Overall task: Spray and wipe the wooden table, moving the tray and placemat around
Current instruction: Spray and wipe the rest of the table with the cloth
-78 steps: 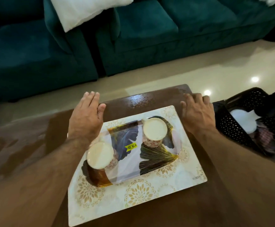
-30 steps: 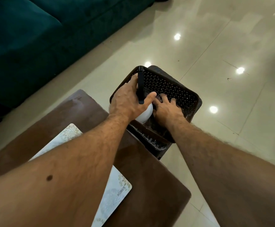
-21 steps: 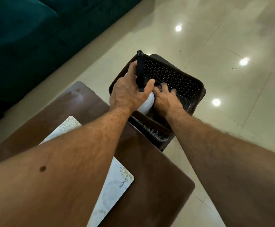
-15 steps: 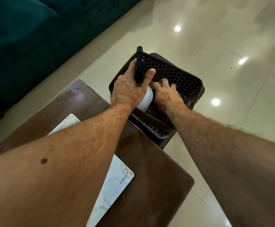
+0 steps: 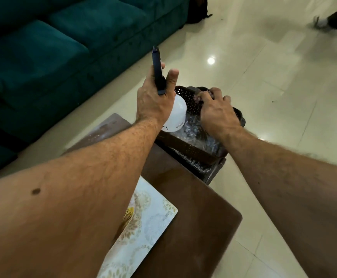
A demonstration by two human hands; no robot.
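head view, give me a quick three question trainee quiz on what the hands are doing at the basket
1. True or false: the left hand grips the spray bottle by its dark head.
2. Where is the right hand? A) on the placemat B) in the basket C) on the sofa
3. Fill in: the basket sits beside the wooden ____.

Key: 1 true; 2 B, its fingers curl on a dark cloth, blurred; 3 table.

My left hand [image 5: 153, 103] grips the white spray bottle [image 5: 174, 115] above the dark basket [image 5: 189, 149]; my right hand [image 5: 217, 113] clutches cloth inside it, beside the tabletop [image 5: 193, 213] and placemat [image 5: 143, 223].
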